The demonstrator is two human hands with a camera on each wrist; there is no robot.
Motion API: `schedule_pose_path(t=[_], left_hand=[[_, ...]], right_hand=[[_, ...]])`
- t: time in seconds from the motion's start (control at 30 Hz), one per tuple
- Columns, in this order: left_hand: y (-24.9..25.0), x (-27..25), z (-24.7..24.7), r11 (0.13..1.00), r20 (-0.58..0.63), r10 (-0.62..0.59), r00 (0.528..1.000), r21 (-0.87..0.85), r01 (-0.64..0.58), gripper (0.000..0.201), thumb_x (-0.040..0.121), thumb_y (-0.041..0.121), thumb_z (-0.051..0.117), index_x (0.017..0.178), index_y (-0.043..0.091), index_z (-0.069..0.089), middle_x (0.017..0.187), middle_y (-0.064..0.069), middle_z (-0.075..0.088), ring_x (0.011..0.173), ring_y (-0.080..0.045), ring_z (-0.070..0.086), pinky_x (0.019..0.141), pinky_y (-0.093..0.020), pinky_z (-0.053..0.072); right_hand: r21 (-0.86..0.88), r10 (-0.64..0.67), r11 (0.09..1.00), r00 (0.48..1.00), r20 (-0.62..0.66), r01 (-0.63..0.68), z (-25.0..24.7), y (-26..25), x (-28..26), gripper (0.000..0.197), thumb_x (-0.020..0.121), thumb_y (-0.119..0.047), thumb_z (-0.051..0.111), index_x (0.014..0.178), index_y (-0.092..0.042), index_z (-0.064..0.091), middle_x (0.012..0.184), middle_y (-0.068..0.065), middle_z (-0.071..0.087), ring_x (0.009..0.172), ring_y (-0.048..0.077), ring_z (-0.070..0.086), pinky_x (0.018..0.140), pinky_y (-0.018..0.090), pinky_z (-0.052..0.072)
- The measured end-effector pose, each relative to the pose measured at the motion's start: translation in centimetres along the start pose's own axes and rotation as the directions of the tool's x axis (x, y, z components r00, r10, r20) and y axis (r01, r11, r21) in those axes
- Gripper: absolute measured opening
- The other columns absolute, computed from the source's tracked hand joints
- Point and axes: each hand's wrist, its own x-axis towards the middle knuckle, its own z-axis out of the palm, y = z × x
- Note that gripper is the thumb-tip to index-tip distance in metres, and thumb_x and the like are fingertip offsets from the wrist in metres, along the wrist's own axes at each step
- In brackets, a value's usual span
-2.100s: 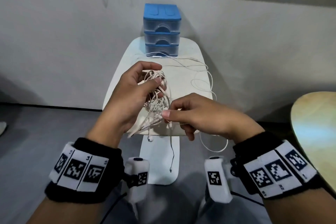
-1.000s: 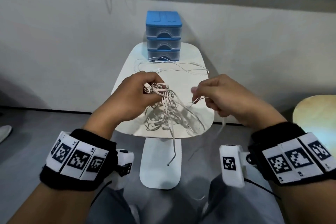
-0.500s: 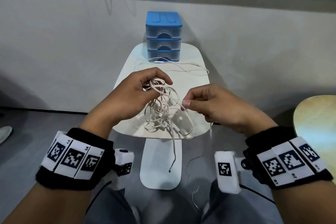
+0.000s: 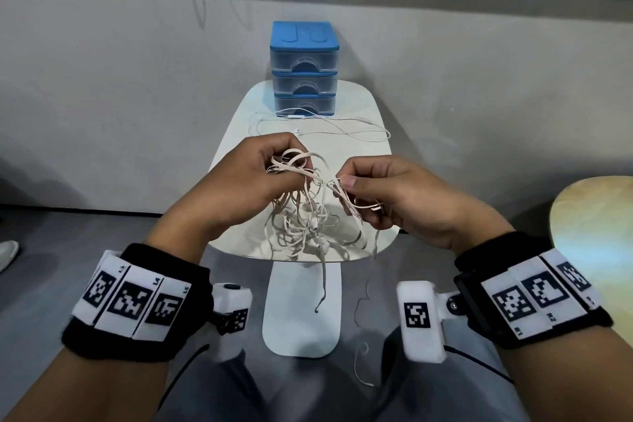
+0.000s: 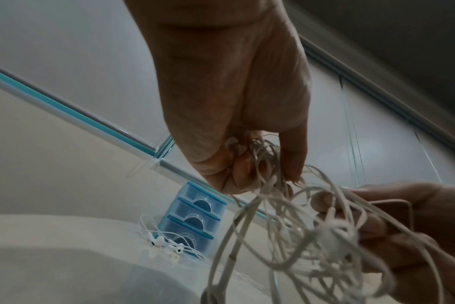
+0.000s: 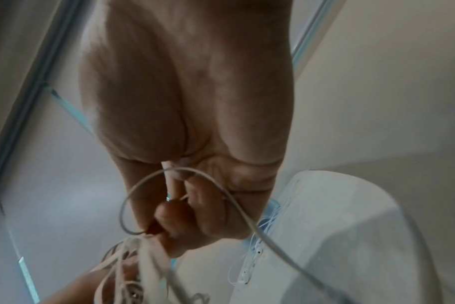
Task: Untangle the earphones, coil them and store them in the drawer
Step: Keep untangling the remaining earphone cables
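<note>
A tangled bunch of cream flat-cable earphones (image 4: 308,212) hangs between my hands above the near edge of the small white table (image 4: 239,134). My left hand (image 4: 274,168) grips the top of the tangle (image 5: 262,164) in curled fingers. To its right, my right hand (image 4: 346,187) pinches several strands between thumb and fingers, one cable end (image 6: 169,181) showing in its palm. A loose plug end (image 4: 317,310) dangles below the table edge. The blue three-drawer box (image 4: 304,68) stands at the table's far end, all drawers closed.
A second, thin white pair of earphones (image 4: 318,125) lies spread on the table in front of the drawer box (image 5: 190,222). A wall runs close behind the table. A round wooden tabletop (image 4: 596,236) sits at the right. Grey floor lies below.
My right hand drew a strand out to the right, then came back in and now pinches the tangle lower and closer to my left hand. The left hand keeps its grip.
</note>
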Motion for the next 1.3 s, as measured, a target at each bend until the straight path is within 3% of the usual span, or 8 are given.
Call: schedule_pose_path(t=[0.27,0.4,0.5,0.67,0.83,1.07,1.2,1.3], left_hand=[[0.1,0.3,0.0,0.999,0.034,0.037,0.999,-0.026,-0.036,0.017,0.09,-0.002,0.069,0.099,0.011,0.076,0.086,0.001,0.074,0.074,-0.003,0.062,0.068,-0.014,0.046],[0.1,0.1,-0.2,0.996,0.115,0.078,0.99,0.028,-0.081,0.012,0.093,0.002,0.069,0.097,0.012,0.075,0.085,0.001,0.074,0.077,-0.005,0.063,0.074,-0.018,0.049],[0.2,0.0,-0.2,0.995,0.144,0.092,0.985,0.032,-0.098,0.01,0.095,0.004,0.067,0.097,0.012,0.072,0.082,0.003,0.071,0.074,-0.005,0.059,0.07,-0.02,0.047],[0.6,0.0,0.2,0.987,0.128,0.15,0.98,0.045,-0.156,0.003,0.096,0.012,0.068,0.097,0.014,0.067,0.088,-0.014,0.068,0.076,-0.015,0.056,0.072,-0.032,0.044],[0.9,0.2,0.3,0.969,0.061,0.23,0.971,0.074,-0.235,0.011,0.095,0.004,0.066,0.095,0.015,0.067,0.08,0.008,0.066,0.071,-0.003,0.055,0.066,-0.019,0.043],[0.6,0.1,0.7,0.954,-0.021,0.3,0.954,0.031,-0.299,0.015,0.091,-0.005,0.066,0.096,0.009,0.068,0.084,0.006,0.066,0.075,-0.004,0.058,0.07,-0.017,0.045],[0.6,0.1,0.9,0.951,-0.046,0.308,0.95,0.014,-0.308,0.012,0.093,-0.001,0.067,0.098,0.01,0.07,0.084,0.002,0.067,0.075,-0.011,0.06,0.067,-0.022,0.048],[0.3,0.1,0.7,0.974,-0.084,0.213,0.974,-0.057,-0.218,0.009,0.096,0.005,0.065,0.104,0.01,0.067,0.075,0.005,0.06,0.067,-0.015,0.051,0.063,-0.03,0.045]], right_hand=[[-0.021,0.01,1.0,0.996,0.086,-0.008,0.7,-0.1,0.5,0.019,0.103,-0.006,0.052,0.085,-0.008,0.058,0.068,0.001,0.054,0.051,0.01,0.043,0.048,0.018,0.03],[-0.14,0.018,0.99,0.996,0.087,-0.005,0.9,-0.6,0.4,0.015,0.098,-0.001,0.057,0.095,0.012,0.065,0.088,0.025,0.067,0.076,0.018,0.059,0.073,0.029,0.046],[-0.077,0.045,0.996,0.999,-0.023,-0.047,0.9,-0.6,0.4,0.019,0.095,0.002,0.056,0.081,0.001,0.069,0.068,0.007,0.065,0.072,0.017,0.055,0.08,0.036,0.048],[0.055,-0.038,0.998,0.993,-0.108,0.045,1.0,0.0,1.1,0.007,0.094,-0.006,0.066,0.095,-0.004,0.073,0.08,0.008,0.069,0.073,0.018,0.062,0.076,0.034,0.054],[0.191,-0.102,0.975,0.992,-0.072,0.114,1.5,0.2,1.5,0.01,0.08,-0.017,0.075,0.09,-0.013,0.074,0.079,0.003,0.07,0.068,0.013,0.062,0.065,0.025,0.044],[0.269,-0.134,0.95,0.985,-0.108,0.159,2.0,0.3,2.0,0.008,0.077,-0.019,0.076,0.084,-0.02,0.073,0.082,0.0,0.069,0.071,0.011,0.057,0.066,0.026,0.04],[0.229,-0.141,0.959,0.983,-0.121,0.166,2.0,0.0,2.0,0.009,0.082,-0.015,0.074,0.083,-0.015,0.065,0.081,0.008,0.061,0.066,0.013,0.051,0.062,0.026,0.038],[0.077,-0.225,0.964,0.939,-0.26,0.253,1.6,-0.6,2.2,0.015,0.091,0.001,0.069,0.082,-0.01,0.063,0.068,0.004,0.059,0.053,0.011,0.047,0.052,0.02,0.034]])
